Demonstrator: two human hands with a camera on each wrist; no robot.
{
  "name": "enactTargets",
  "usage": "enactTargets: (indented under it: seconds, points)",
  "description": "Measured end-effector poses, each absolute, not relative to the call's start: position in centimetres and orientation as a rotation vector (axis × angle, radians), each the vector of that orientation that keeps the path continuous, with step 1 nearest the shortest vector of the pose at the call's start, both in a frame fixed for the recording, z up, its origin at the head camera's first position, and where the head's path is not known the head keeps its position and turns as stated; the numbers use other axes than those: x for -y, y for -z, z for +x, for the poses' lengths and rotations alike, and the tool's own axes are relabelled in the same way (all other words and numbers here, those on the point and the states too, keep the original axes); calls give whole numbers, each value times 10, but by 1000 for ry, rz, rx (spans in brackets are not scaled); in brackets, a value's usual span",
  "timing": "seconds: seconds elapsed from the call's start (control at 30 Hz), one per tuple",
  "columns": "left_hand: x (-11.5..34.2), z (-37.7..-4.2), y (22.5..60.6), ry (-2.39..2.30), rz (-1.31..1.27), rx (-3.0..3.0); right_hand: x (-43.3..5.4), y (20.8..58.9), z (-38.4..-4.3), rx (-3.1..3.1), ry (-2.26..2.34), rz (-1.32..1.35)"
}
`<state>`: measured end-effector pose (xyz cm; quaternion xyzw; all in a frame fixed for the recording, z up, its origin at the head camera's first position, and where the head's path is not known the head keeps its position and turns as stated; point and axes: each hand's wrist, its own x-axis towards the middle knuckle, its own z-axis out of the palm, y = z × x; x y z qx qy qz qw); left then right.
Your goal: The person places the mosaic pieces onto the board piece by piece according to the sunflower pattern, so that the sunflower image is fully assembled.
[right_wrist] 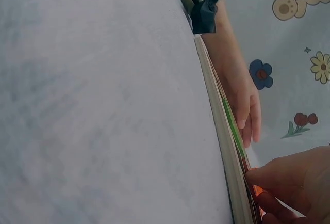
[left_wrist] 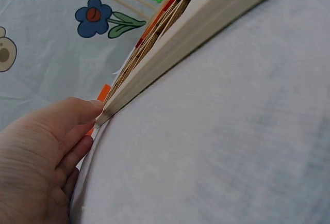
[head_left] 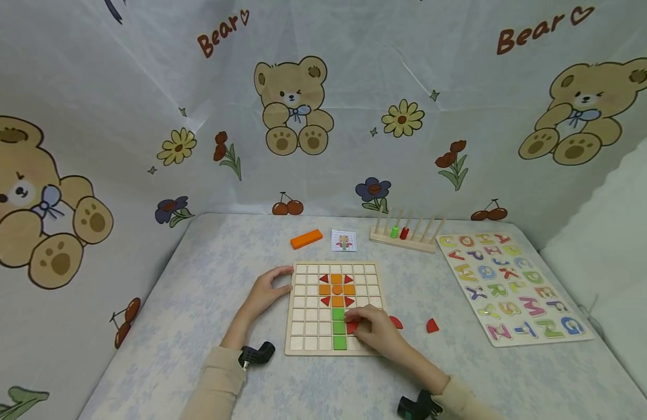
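Observation:
A square wooden grid board [head_left: 308, 346] lies on the table with orange squares and red triangles making a cross around an orange circle. Below them runs a column of green squares [head_left: 339, 342]. My left hand [head_left: 262, 298] touches the board's left edge near the upper corner, fingers fairly straight; in the left wrist view its thumb [left_wrist: 85, 111] rests at the corner. Over the board's lower right, my right hand [head_left: 378, 331] pinches a red piece [head_left: 352, 327] beside the green column, partly covered by the fingers.
Two red quarter-circle pieces, one near [head_left: 396, 322] and one farther [head_left: 432, 325], lie right of the board. Behind it are an orange block [head_left: 306, 239], a pattern card [head_left: 343, 240] and a peg rack [head_left: 402, 240] with green and red beads. An alphabet board [head_left: 512, 291] lies at right.

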<state>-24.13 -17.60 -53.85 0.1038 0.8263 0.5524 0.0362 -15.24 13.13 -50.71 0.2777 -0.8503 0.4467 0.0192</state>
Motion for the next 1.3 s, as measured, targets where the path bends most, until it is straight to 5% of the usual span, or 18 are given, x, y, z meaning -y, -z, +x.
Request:
enactTargets:
  seconds: [0.97, 1.3]
  points:
    - [176, -241, 540, -1703, 307, -2539, -202, 512, -149, 2805, -1304, 295]
    - [175, -241, 538, -1704, 324, -2553, -204, 515, -151, 2797, -1315, 320]
